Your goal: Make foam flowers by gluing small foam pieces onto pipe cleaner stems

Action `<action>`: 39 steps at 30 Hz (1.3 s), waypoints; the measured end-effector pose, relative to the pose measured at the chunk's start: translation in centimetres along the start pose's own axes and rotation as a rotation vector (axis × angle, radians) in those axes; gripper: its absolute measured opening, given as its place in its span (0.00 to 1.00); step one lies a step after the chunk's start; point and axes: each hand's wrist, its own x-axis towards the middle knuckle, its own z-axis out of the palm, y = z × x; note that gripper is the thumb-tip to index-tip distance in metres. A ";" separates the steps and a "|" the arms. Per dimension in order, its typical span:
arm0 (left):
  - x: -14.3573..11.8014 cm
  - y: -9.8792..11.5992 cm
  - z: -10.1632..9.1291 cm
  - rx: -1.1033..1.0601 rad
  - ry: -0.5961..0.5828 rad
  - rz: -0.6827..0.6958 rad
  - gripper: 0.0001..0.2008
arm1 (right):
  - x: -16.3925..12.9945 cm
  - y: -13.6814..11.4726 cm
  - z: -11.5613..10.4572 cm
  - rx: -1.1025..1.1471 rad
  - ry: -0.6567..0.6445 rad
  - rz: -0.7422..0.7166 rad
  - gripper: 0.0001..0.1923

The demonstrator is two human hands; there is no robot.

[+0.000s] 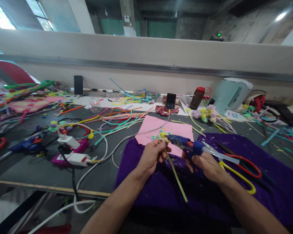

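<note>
Purple cloth [271,195], scissors [241,165], pink paper [151,128]

Single head-worn view, looking forward and down over the table [26,169], hands close at lower centre of the frame, far wall (and windows) across the top

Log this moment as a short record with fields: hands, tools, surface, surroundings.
left hand: the left hand pinches a small flower with a yellow-green stem
right hand: the right hand grips a blue glue gun, nozzle at the flower head
tools nearby: scissors with red and yellow handles lie right of the hands
surface: purple cloth with pink paper behind it
surroundings: loose colored strips, a phone, a bottle, white plugs
</note>
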 end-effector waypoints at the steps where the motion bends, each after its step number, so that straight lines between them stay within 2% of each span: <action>1: 0.0 0.0 0.0 0.001 0.001 0.002 0.13 | 0.0 0.1 0.0 -0.005 -0.001 0.003 0.22; 7: 0.0 0.0 0.0 -0.009 0.000 0.002 0.13 | -0.1 0.6 -0.1 -0.018 -0.030 0.021 0.24; 13: 0.0 0.0 0.1 -0.018 0.000 0.015 0.13 | -0.2 0.3 0.0 -0.019 -0.046 0.054 0.20; 23: 0.0 0.1 0.0 -0.018 0.013 0.020 0.13 | -0.5 0.5 -0.1 -0.021 -0.075 0.063 0.24; 28: 0.0 0.1 0.1 -0.013 0.006 0.007 0.13 | -0.4 0.4 -0.1 0.013 -0.051 0.084 0.19; 39: 0.0 0.0 0.0 0.014 -0.005 0.014 0.13 | -0.3 0.5 -0.2 0.024 -0.058 0.056 0.21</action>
